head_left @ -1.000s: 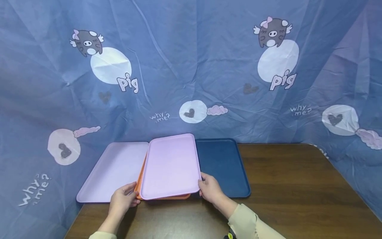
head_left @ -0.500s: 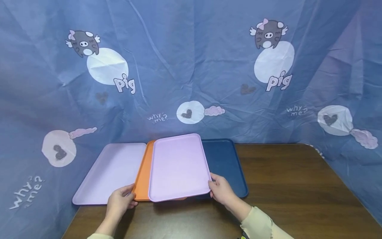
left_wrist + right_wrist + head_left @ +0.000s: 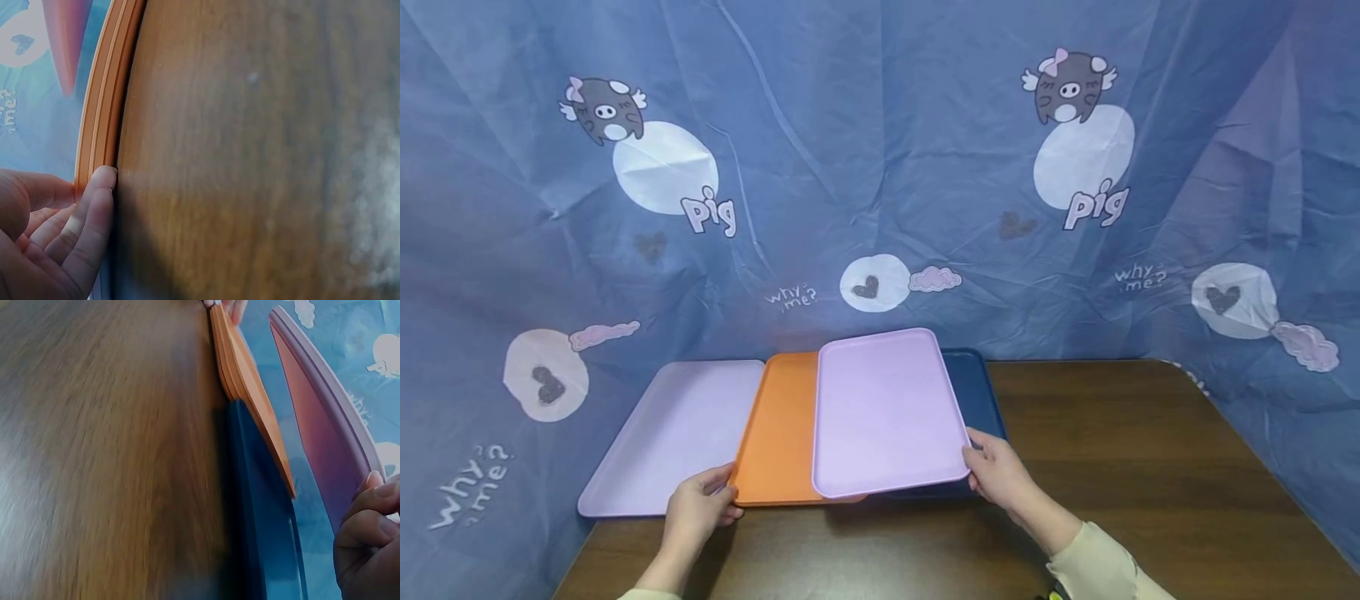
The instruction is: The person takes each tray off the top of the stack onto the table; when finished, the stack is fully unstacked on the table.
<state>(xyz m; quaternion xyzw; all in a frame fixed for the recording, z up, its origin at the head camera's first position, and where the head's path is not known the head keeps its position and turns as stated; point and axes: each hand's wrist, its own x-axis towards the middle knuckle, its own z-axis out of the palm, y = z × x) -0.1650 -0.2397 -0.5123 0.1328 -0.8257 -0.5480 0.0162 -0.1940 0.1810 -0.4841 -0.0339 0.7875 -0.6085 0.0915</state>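
My right hand grips a light purple tray by its right edge near the front corner. That tray is raised and tilted, overlapping an orange tray and a dark blue tray in the head view. From the right wrist, a gap shows between the underside of the purple tray and the orange one. My left hand pinches the orange tray's front left corner. In the left wrist view, thumb and fingers meet the orange tray's edge, which shows several ridge lines.
Another pale purple tray lies on the left part of the brown wooden table. Behind the table hangs a blue cloth printed with pigs and clouds. In the right wrist view, the orange tray's corner overlaps the blue tray.
My right hand has moved the light purple tray rightward, uncovering more of the orange tray and covering more of the blue one. The left hand keeps its hold at the orange tray's corner.
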